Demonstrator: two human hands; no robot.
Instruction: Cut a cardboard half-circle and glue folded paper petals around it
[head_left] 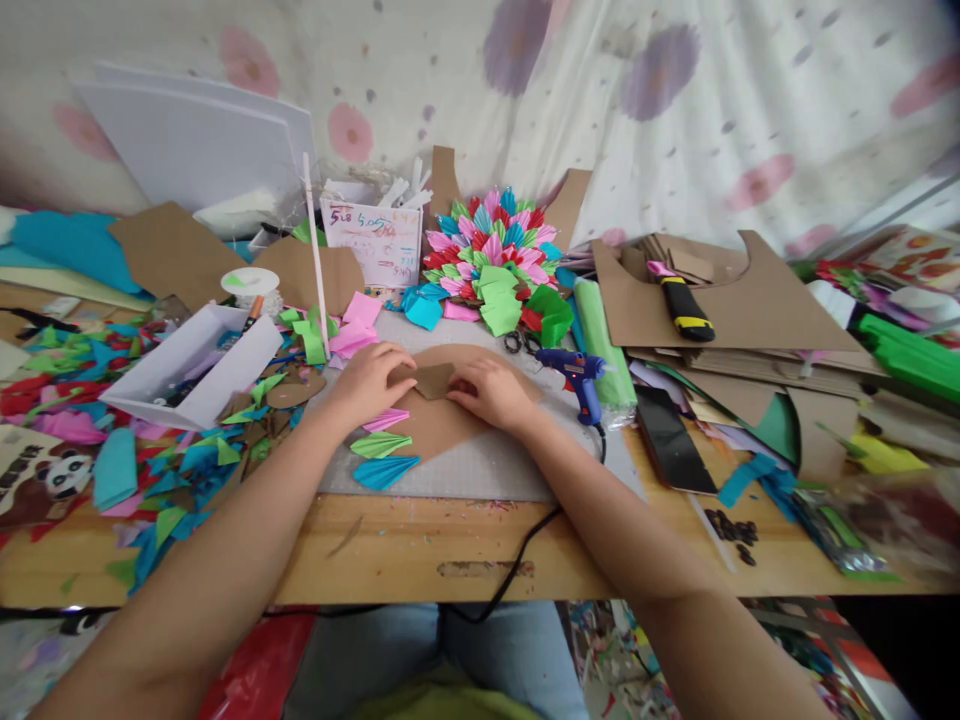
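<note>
Head view, left hand: the left hand [369, 380] lies palm down, fingers bent, pressing the left edge of a small cardboard piece [434, 380]; it grips nothing
Head view, right hand: the right hand [491, 392] is likewise flat and half curled, fingertips pushing on the right edge of the same piece
Head view, thing in hand: the small cardboard piece sits between the two hands, on top of a larger cardboard fan shape [442, 418] that lies on a grey mat [480, 465] on the bench [420, 550]
Head view, just below the left hand: three folded paper petals, one pink [384, 420], one green [379, 444], one blue [384, 471], touching the fan shape's lower left edge
Head view, just right of the right hand: one blue glue gun [577, 375], standing on the mat, its black cord [525, 545] running off the bench's near edge
Head view, beyond the hands: one finished paper flower [495, 245], one pair of scissors [519, 343]
Head view, far right of the hands: one yellow-and-black knife [686, 310] on stacked cardboard
Head view, left of the left hand: one white box [196, 365]
Risk: uneven pressure could let the small piece slide askew on the fan shape, as I judge it
Risk: the right forearm is near the glue gun, so a sideways sweep might tip it or snag the cord
</note>
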